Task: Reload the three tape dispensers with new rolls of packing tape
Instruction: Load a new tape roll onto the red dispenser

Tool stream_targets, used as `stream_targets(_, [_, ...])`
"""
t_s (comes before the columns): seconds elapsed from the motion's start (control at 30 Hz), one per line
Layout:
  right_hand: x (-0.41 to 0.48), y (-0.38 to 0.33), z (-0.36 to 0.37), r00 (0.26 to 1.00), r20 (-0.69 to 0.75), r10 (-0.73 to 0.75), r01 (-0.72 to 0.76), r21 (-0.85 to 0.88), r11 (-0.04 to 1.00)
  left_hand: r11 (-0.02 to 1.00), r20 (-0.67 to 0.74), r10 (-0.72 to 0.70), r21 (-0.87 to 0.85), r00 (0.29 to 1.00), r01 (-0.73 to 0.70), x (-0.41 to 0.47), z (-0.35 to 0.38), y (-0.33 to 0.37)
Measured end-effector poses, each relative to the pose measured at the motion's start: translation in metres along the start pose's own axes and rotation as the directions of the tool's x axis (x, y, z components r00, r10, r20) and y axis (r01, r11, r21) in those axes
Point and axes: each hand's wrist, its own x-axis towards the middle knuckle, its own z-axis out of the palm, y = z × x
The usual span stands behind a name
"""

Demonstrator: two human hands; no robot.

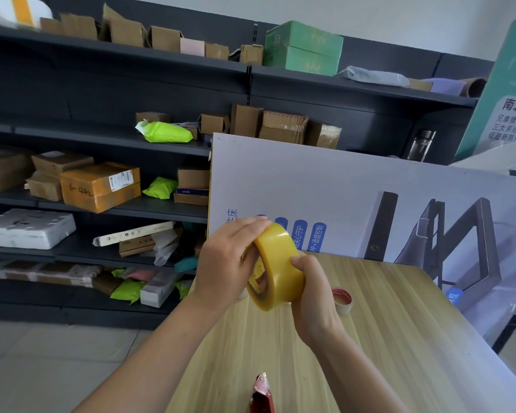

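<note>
A full yellow roll of packing tape [276,265] is held up above the wooden table [399,338], tilted on edge. My left hand [225,263] grips its left side, fingers curled over the top rim. My right hand [313,296] holds the lower right side, thumb pressed on the outer tape surface. A red metal tape dispenser [262,393] lies on the table near the bottom edge, only partly in view. A nearly used-up tape roll with a red core [342,299] sits on the table behind my right hand.
A large printed cardboard box [355,198] stands on edge along the table's far side. Dark metal shelving [102,138] with cartons and bagged parcels fills the left and back. Tiled floor [57,359] lies left of the table.
</note>
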Motion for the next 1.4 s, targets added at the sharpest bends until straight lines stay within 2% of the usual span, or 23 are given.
stream_targets(0.1, [0.001,-0.001,-0.001,1.0,0.014,-0.002,0.002,0.024,1.0,1.0,0.001,-0.004,-0.009,1.0,0.004,0.0,0.001,-0.002])
stream_targets(0.2, [0.003,-0.003,-0.002,0.989,0.129,-0.069,0.067,0.016,0.998,0.999,0.022,-0.036,-0.014,0.999,0.037,-0.001,0.002,-0.004])
stream_targets(0.37, [0.006,-0.001,-0.005,0.948,0.267,-0.172,0.181,-0.007,0.984,0.968,0.088,-0.227,-0.093,0.97,0.235,-0.002,0.005,-0.004])
stream_targets(0.4, [0.006,0.0,-0.005,0.939,0.287,-0.188,0.202,-0.022,0.979,0.945,0.143,-0.283,-0.127,0.948,0.302,-0.001,0.005,-0.005])
stream_targets(0.47, [0.006,0.004,-0.006,0.938,0.292,-0.186,0.212,-0.06,0.975,0.882,0.341,-0.365,-0.17,0.866,0.439,0.003,0.003,-0.008])
stream_targets(0.5, [0.006,0.006,-0.007,0.944,0.276,-0.179,0.21,-0.084,0.974,0.86,0.434,-0.364,-0.183,0.824,0.476,0.005,0.001,-0.008])
stream_targets(0.57, [0.006,0.009,-0.009,0.955,0.248,-0.162,0.197,-0.126,0.972,0.824,0.508,-0.325,-0.262,0.798,0.502,0.006,-0.004,-0.009])
stream_targets(0.63, [0.005,0.009,-0.01,0.962,0.227,-0.154,0.19,-0.145,0.971,0.819,0.512,-0.281,-0.313,0.812,0.481,0.005,-0.007,-0.005])
stream_targets(0.67, [0.006,0.009,-0.01,0.964,0.22,-0.151,0.185,-0.145,0.972,0.851,0.501,-0.252,-0.293,0.828,0.436,0.004,-0.007,-0.002])
stream_targets(0.77, [0.007,0.01,-0.011,0.965,0.231,-0.126,0.163,-0.151,0.975,0.964,0.405,-0.128,-0.164,0.905,0.21,0.0,-0.003,0.001])
stream_targets(0.83, [0.008,0.013,-0.012,0.968,0.227,-0.103,0.146,-0.183,0.972,0.988,0.366,-0.041,-0.126,0.93,0.093,-0.001,0.001,0.0])
stream_targets(0.9, [0.01,0.017,-0.015,0.971,0.223,-0.083,0.133,-0.223,0.966,0.993,0.353,-0.011,-0.109,0.936,0.053,-0.004,0.006,0.001])
stream_targets(1.03, [0.011,0.024,-0.017,0.975,0.217,-0.054,0.115,-0.276,0.954,0.983,0.364,-0.091,-0.115,0.927,0.142,-0.005,0.013,-0.001])
stream_targets(1.2, [0.015,0.027,-0.022,0.979,0.2,-0.036,0.102,-0.33,0.939,0.996,0.423,-0.079,-0.007,0.903,0.09,-0.01,0.025,0.0])
stream_targets(1.3, [0.019,0.026,-0.028,0.988,0.134,-0.075,0.122,-0.391,0.912,0.962,0.333,-0.242,-0.042,0.911,0.27,-0.016,0.029,-0.006])
stream_targets(1.4, [0.025,0.025,-0.035,0.995,0.025,-0.101,0.102,-0.413,0.905,0.863,0.376,-0.433,-0.088,0.819,0.497,-0.017,0.032,-0.016])
